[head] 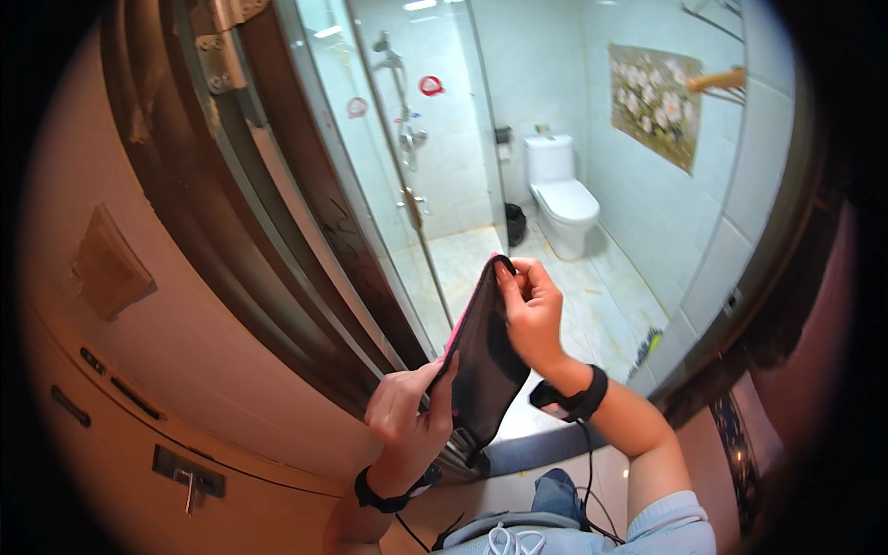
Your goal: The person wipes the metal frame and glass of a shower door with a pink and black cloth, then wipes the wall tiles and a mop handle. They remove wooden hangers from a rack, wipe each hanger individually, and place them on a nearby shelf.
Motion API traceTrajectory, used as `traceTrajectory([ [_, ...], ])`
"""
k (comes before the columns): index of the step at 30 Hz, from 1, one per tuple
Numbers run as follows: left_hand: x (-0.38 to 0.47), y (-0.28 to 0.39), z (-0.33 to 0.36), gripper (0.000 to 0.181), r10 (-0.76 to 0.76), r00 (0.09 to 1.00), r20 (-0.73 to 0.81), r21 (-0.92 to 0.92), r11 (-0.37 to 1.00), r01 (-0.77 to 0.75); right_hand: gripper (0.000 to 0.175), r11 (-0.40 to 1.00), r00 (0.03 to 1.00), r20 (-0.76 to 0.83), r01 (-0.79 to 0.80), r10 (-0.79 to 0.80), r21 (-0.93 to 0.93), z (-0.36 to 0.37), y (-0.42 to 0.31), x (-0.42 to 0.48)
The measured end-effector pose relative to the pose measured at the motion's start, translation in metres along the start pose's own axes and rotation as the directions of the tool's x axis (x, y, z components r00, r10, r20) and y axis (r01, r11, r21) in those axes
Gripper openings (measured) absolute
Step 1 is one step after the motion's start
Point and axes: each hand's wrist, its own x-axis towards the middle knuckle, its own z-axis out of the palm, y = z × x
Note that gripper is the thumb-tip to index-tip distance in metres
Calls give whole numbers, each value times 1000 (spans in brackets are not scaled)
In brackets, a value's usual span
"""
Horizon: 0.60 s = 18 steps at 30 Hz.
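Note:
A dark, thin piece of cloth (482, 368) with a pink edge hangs between my two hands in front of a bathroom doorway. My left hand (416, 409) pinches its near upper corner between thumb and fingers. Farther off and to the right, my right hand (534, 305) grips the opposite upper corner. The upper edge is drawn fairly straight between the hands, and the lower part hangs down near the door frame. What kind of cloth article it is, I cannot tell. Black straps with small devices and cables circle both wrists.
Beyond the doorway stand a glass shower enclosure (430, 277), a white toilet (565, 205), and a black bin (515, 224). A raised dark threshold (541, 447) crosses the doorway. A door with a metal handle (189, 482) is at lower left; a green brush-like thing (649, 347) is by the right wall.

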Motion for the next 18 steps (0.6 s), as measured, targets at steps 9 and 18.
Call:
traceTrajectory([
  [9, 21, 1, 20, 18, -23, 953, -301, 458, 874, 166, 78, 796, 612, 514, 401, -601, 453, 92, 54, 7],
  [18, 5, -7, 31, 61, 30, 983, -179, 741, 661, 115, 89, 541, 447, 308, 650, -840, 533, 183, -57, 129],
])
